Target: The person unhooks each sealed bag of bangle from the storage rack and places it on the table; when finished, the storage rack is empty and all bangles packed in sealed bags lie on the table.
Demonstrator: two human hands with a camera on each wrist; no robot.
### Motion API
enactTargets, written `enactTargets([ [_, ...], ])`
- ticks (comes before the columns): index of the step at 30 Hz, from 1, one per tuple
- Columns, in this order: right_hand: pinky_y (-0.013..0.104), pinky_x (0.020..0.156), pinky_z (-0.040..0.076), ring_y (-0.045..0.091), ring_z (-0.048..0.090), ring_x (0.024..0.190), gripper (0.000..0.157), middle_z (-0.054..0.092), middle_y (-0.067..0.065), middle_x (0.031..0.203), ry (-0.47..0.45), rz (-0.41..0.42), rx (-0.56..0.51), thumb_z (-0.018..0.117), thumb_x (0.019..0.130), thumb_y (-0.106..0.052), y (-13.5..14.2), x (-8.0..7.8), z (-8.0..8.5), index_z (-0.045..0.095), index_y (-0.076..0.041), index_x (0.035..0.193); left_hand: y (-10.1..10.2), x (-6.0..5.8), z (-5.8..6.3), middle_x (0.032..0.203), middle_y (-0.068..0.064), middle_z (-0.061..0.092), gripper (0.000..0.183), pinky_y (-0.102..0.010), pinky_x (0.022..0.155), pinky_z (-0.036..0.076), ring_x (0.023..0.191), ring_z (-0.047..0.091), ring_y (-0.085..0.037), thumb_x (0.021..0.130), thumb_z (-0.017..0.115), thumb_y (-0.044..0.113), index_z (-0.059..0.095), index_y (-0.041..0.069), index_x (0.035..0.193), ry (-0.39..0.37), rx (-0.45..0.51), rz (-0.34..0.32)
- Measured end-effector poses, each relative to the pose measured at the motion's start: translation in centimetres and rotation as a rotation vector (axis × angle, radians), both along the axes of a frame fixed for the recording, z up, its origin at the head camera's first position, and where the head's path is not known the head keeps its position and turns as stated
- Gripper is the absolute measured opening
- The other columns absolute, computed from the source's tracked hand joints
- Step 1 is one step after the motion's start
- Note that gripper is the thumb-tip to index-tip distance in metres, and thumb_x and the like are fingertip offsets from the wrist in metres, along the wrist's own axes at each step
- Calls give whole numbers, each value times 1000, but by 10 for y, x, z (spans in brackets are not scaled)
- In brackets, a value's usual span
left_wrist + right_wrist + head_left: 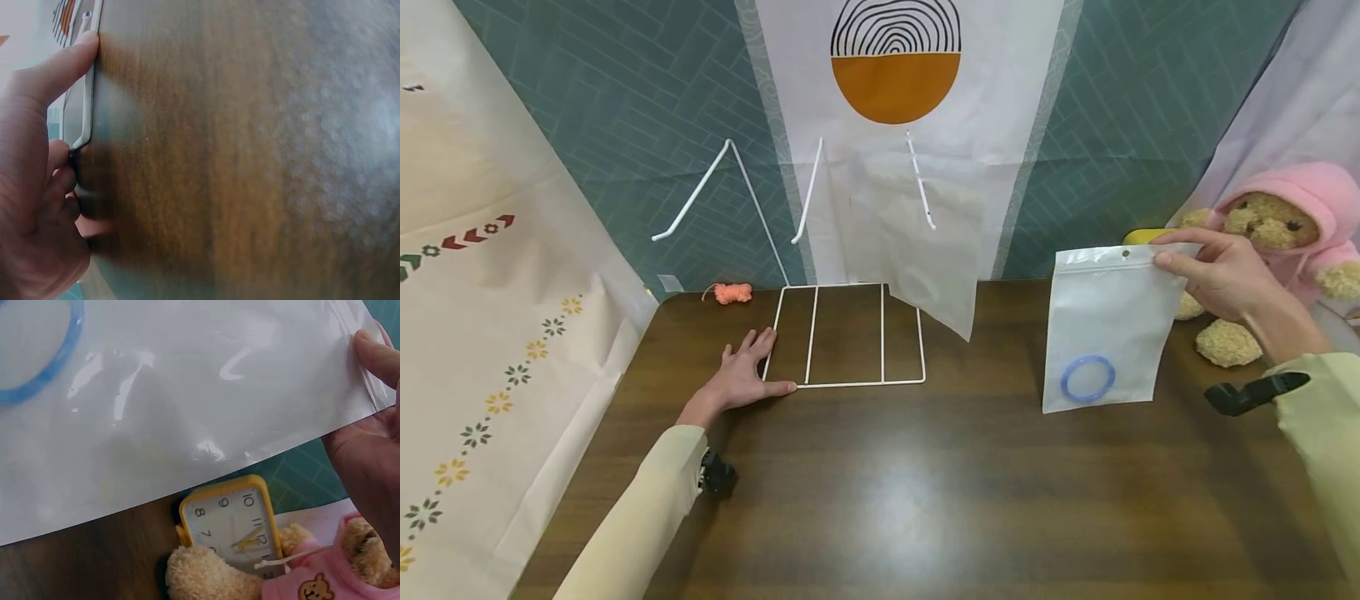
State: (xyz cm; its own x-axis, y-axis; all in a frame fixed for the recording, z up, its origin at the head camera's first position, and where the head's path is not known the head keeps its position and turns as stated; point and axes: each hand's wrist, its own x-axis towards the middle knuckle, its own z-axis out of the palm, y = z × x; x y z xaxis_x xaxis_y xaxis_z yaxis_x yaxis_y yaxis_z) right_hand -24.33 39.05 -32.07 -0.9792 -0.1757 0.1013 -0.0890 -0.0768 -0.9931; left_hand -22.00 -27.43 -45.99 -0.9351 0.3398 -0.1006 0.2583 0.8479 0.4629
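Observation:
My right hand pinches the top right corner of a zip-seal bag, holding it upright at the table's right side. A blue ring like a bangle shows through its clear front, low in the bag. At the table's back stands a white wire rack with three prongs. My left hand lies at its front left corner, fingers spread and thumb on the front bar. The left wrist view shows that thumb against the wire. Another translucent bag hangs from the rack's right prong.
Orange cord lies at the table's back left. On the right a teddy bear in a pink hood sits beside a yellow-framed clock, which the bag partly covers in the head view. A patterned cloth forms the back wall.

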Motion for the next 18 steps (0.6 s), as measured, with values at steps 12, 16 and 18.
enactTargets([
  [12,19,58,47,3,56,69,21,62,-14,76,-31,-158,476,70,95,-18,-3,-40,-15,77,-37,100,0,0,-4,162,-24,17,109,-71,109,-3,148,4,-46,83,76,51,18,-5,157,-5,-3,8],
  [16,23,55,41,6,50,63,17,55,-14,71,-22,-192,549,72,93,-27,-4,-47,-22,75,-44,96,0,-1,-2,162,-24,17,108,-71,109,-2,148,5,-47,83,76,50,19,-6,156,5,6,7],
  [18,25,53,38,7,46,61,15,54,-13,72,-32,-208,538,73,92,-28,-5,-50,-26,77,-42,97,1,-2,-1,162,-24,17,108,-70,109,-3,148,4,-47,83,76,50,19,-6,156,3,9,9],
])
